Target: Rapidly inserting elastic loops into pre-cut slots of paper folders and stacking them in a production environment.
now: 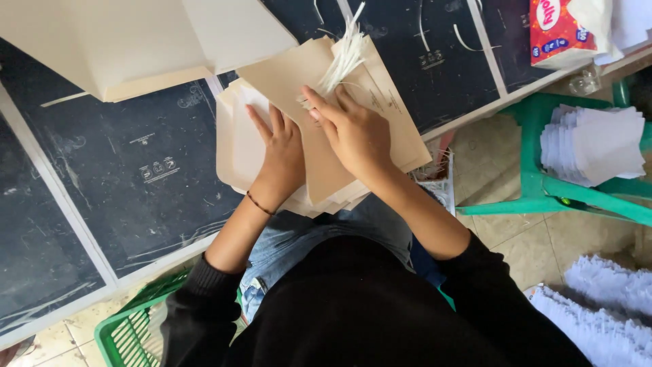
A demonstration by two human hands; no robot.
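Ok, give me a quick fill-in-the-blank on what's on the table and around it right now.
Both hands rest on a stack of ____ paper folders.
The left hand has a thin ____ at its wrist.
The bundle of white strips lies by the ____ hand's fingertips.
The white paper pile sits on a ____ plastic stool.

Missing: tan; bracelet; right; green

On a dark table, the left hand lies flat, fingers spread, on a stack of cream paper folders, while the right hand presses down on the tan top folder with its fingertips just beside a bundle of thin white strips lying on that folder. A larger pale folded sheet lies at the table's upper left, and a red tissue box sits at its upper right corner. Off the table's edge, a green plastic stool carries a fanned pile of white papers, more white paper stacks lie on the tiled floor, and a green basket stands beside the person's black sleeve.
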